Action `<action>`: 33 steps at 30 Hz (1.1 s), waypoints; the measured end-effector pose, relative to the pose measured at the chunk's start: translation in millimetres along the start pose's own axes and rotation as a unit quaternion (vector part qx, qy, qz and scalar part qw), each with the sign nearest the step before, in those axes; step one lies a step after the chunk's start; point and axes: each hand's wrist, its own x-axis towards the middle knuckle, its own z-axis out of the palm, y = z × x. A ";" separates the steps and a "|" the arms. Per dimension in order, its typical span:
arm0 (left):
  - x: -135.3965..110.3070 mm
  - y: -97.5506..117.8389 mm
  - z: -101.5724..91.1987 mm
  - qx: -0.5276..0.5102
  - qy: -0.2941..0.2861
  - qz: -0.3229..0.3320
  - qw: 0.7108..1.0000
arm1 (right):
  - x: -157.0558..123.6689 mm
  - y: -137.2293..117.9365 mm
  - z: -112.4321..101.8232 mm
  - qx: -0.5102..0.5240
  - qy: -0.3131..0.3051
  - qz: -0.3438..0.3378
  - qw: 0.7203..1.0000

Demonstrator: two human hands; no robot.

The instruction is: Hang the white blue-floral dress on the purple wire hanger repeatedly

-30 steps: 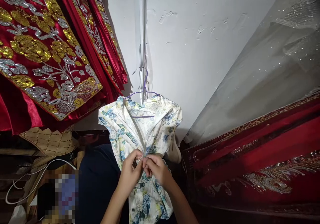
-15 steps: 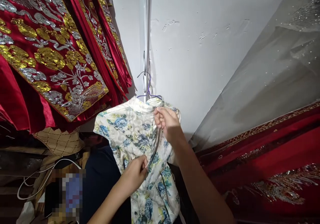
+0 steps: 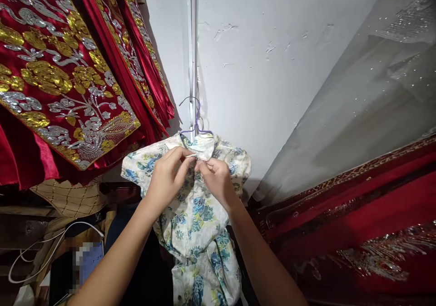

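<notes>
Since the earlier frame, the left hand [image 3: 170,174] has risen from the waist of the floral dress [image 3: 200,208] to its collar [image 3: 205,150], meeting the right hand [image 3: 216,181]. Each hand pinches the dress at the neckline, thumb against forefinger; any fastener between them is hidden. The dress hangs upright on a purple hanger [image 3: 196,125]. Best to keep both collar edges level and lightly taut, pulling gently so the hanger doesn't swing.
</notes>
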 end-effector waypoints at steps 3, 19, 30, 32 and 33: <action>-2.1 -15.2 -16.3 -0.016 0.152 -0.034 0.988 | -6.6 34.9 10.2 -0.036 -0.001 0.013 0.999; -154.5 -80.5 43.3 -0.273 0.124 -0.391 0.870 | -122.5 54.1 11.9 0.127 -0.198 0.199 0.951; -129.7 -33.3 -7.0 -0.487 0.189 -0.332 0.786 | -118.7 51.3 -12.0 0.085 0.084 0.140 0.983; -123.8 -10.8 -1.9 -0.507 0.129 -0.316 0.792 | -116.4 40.3 -12.1 0.098 0.136 0.089 0.982; -121.4 0.9 2.4 -0.511 0.094 -0.303 0.799 | -115.7 35.7 -12.0 0.102 0.139 0.078 0.982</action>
